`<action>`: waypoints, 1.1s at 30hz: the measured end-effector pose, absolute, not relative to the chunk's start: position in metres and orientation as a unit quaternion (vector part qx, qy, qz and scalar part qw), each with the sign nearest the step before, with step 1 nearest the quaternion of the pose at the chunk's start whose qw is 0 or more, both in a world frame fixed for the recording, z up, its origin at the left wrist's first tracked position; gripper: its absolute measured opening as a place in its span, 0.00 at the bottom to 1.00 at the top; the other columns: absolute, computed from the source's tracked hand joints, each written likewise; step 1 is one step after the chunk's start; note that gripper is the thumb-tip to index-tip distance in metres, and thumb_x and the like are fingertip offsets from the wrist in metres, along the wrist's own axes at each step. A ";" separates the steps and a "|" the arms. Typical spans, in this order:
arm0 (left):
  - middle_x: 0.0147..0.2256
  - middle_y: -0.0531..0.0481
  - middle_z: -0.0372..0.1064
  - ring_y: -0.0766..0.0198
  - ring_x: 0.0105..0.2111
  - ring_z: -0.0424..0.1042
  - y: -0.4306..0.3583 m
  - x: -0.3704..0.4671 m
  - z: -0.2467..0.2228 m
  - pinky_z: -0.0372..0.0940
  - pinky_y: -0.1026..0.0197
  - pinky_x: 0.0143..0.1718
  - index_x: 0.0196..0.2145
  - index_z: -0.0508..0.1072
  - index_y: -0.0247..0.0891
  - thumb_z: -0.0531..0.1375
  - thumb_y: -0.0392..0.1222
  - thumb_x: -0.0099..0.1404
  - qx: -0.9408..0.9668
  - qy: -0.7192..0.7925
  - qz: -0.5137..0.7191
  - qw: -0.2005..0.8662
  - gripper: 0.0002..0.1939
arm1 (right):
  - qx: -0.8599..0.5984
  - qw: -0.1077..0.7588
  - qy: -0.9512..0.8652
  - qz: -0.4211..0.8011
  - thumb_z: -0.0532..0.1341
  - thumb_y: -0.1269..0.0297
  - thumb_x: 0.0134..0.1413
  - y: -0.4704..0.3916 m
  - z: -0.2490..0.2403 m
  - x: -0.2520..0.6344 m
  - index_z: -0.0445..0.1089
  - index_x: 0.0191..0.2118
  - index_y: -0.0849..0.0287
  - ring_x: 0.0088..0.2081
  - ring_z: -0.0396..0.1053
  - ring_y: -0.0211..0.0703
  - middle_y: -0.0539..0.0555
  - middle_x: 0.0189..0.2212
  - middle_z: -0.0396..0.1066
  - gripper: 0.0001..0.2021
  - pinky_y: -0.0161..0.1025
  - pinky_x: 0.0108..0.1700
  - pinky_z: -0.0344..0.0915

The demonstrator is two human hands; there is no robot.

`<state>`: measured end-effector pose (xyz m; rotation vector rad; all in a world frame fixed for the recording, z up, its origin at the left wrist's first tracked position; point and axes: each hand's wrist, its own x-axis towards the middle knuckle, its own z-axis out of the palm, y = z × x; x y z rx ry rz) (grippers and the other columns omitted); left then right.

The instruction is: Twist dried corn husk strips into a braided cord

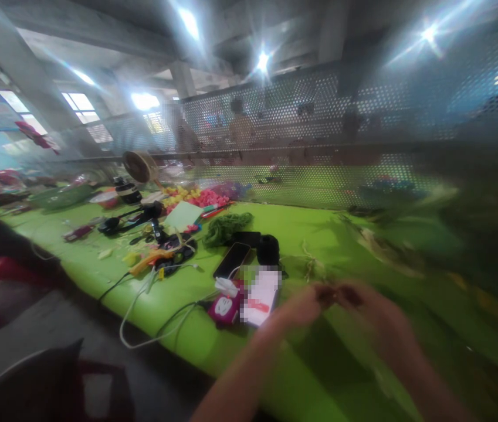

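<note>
We see both hands meeting low over the green bench (319,234), the left hand (304,306) and right hand (376,313) pinched together on a small dark piece (339,295) held between them just above the surface. The fingers of each hand look closed on it, though motion blur hides what the piece really is; it may be a bit of dark cord or fibre. We judge it light and soft, likely to slip or fray, so it is best gripped by its ends with the fingertips. Just left of the hands lie a pink power bank (226,308) with white cable (143,319), a phone (232,259) and a tangle of green yarn (226,227).
</note>
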<state>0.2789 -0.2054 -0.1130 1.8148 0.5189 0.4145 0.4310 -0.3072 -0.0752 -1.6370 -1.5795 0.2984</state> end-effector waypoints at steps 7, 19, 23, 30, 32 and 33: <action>0.42 0.43 0.74 0.57 0.41 0.71 -0.209 0.283 -0.116 0.64 0.52 0.47 0.48 0.74 0.37 0.53 0.38 0.67 0.744 0.257 0.211 0.580 0.15 | -0.691 0.423 -0.578 0.097 0.59 0.54 0.55 -0.306 -0.078 0.432 0.72 0.43 0.52 0.31 0.75 0.45 0.53 0.35 0.78 0.13 0.40 0.35 0.68; 0.33 0.47 0.72 0.64 0.31 0.66 -0.220 0.284 -0.092 0.61 0.61 0.34 0.34 0.74 0.36 0.48 0.44 0.71 0.720 0.308 0.287 0.552 0.17 | -0.698 0.426 -0.514 0.257 0.55 0.50 0.54 -0.296 -0.082 0.435 0.70 0.26 0.55 0.26 0.67 0.42 0.49 0.23 0.72 0.16 0.35 0.28 0.59; 0.31 0.48 0.70 0.65 0.29 0.64 -0.222 0.284 -0.089 0.59 0.62 0.32 0.33 0.75 0.35 0.49 0.44 0.70 0.694 0.331 0.313 0.557 0.18 | -0.708 0.430 -0.499 0.256 0.55 0.53 0.53 -0.297 -0.081 0.439 0.67 0.25 0.55 0.26 0.65 0.41 0.48 0.22 0.69 0.13 0.35 0.28 0.58; 0.34 0.46 0.71 0.65 0.30 0.65 -0.219 0.283 -0.097 0.61 0.61 0.33 0.40 0.76 0.35 0.49 0.47 0.71 0.689 0.313 0.294 0.584 0.19 | -0.711 0.424 -0.494 0.267 0.56 0.48 0.54 -0.298 -0.077 0.437 0.71 0.31 0.55 0.29 0.70 0.44 0.50 0.25 0.74 0.16 0.36 0.31 0.62; 0.37 0.46 0.73 0.63 0.33 0.67 -0.220 0.284 -0.100 0.63 0.59 0.37 0.44 0.76 0.38 0.48 0.45 0.71 0.719 0.301 0.296 0.553 0.18 | -0.692 0.436 -0.501 0.284 0.56 0.46 0.54 -0.298 -0.079 0.433 0.73 0.33 0.54 0.29 0.71 0.44 0.51 0.27 0.76 0.17 0.36 0.31 0.63; 0.38 0.45 0.73 0.62 0.35 0.68 -0.220 0.284 -0.100 0.63 0.58 0.39 0.44 0.76 0.38 0.48 0.43 0.71 0.735 0.294 0.297 0.533 0.17 | -0.685 0.441 -0.503 0.289 0.56 0.46 0.54 -0.298 -0.081 0.432 0.73 0.33 0.54 0.29 0.71 0.44 0.51 0.27 0.76 0.17 0.36 0.30 0.62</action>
